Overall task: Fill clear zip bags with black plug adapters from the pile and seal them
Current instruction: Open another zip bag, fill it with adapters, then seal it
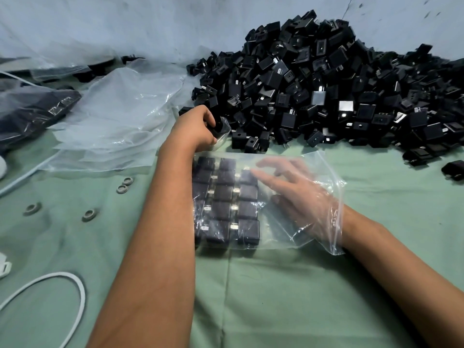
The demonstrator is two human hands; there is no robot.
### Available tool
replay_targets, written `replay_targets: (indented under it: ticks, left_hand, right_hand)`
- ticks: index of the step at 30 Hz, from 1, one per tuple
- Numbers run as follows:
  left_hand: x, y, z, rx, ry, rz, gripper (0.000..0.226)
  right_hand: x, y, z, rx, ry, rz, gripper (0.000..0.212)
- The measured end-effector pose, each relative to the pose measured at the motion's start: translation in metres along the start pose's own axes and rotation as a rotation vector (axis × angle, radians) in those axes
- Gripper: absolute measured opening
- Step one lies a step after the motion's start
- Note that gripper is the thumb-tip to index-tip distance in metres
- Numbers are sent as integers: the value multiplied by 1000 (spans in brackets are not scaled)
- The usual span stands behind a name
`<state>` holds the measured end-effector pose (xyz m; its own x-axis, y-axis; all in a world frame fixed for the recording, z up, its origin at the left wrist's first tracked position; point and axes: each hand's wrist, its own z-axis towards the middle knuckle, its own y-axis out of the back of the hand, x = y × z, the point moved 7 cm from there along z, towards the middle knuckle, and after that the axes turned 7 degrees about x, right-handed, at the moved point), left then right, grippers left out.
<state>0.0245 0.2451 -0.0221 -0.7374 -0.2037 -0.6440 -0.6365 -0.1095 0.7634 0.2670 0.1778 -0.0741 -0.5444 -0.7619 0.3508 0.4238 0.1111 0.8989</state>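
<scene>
Nearest, the right hand (298, 197) lies spread inside the bag (296, 229), fingertips touching the third adapter row (247, 204), while beyond them the left hand (198, 129) pinches an adapter (218, 126) at the pile (326, 91) edge.

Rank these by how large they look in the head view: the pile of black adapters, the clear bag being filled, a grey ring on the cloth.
1. Pile of black adapters, largest, though farther away.
2. Clear bag being filled.
3. Grey ring, smallest by far.
</scene>
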Motion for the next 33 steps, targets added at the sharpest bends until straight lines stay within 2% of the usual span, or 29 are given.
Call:
replay_targets:
  ticks: [5, 7, 10, 12, 14, 16, 18, 19, 21, 23, 25, 29, 33]
  left_hand:
    - [-2, 5, 4, -47, -43, -119, 31]
    - [-6, 5, 4, -51, -61, -246, 30]
    - [-18, 2, 3, -32, -91, -415, 30]
    - [-33, -5, 0, 7, -132, -490, 31]
    - [-54, -12, -5, 54, -204, -537, 33]
    - [-78, -23, -13, 118, -302, -573, 34]
    - [-103, -35, -24, 175, -409, -554, 37]
    - [-114, -41, -30, 199, -461, -527, 39]
    - [-135, -55, -42, 238, -562, -440, 44]
    - [-152, -68, -52, 243, -651, -319, 45]
    - [-163, -79, -60, 236, -718, -237, 45]
    - [-170, -89, -67, 227, -766, -206, 45]
    - [-168, -92, -62, 266, -711, -161, 35]
  right_hand:
    - [7, 2, -3, 113, 123, 6, 85]
    - [12, 11, -7, 88, 169, 41, 76]
    - [10, 31, -13, -97, 172, 95, 54]
    - [-2, 42, -16, -131, 82, 268, 41]
    - [-23, 48, -21, -147, -128, 555, 31]
    - [-37, 59, -30, -265, -247, 526, 19]
    - [-51, 71, -39, -428, -354, 452, 17]
    - [-58, 76, -42, -517, -390, 489, 20]
    - [-71, 77, -45, -618, -421, 747, 26]
    - [-79, 68, -41, -576, -418, 1058, 31]
    - [-82, 60, -38, -507, -424, 1174, 44]
    - [-81, 60, -35, -445, -347, 1210, 25]
    - [-92, 68, -43, -553, -389, 1355, 16]
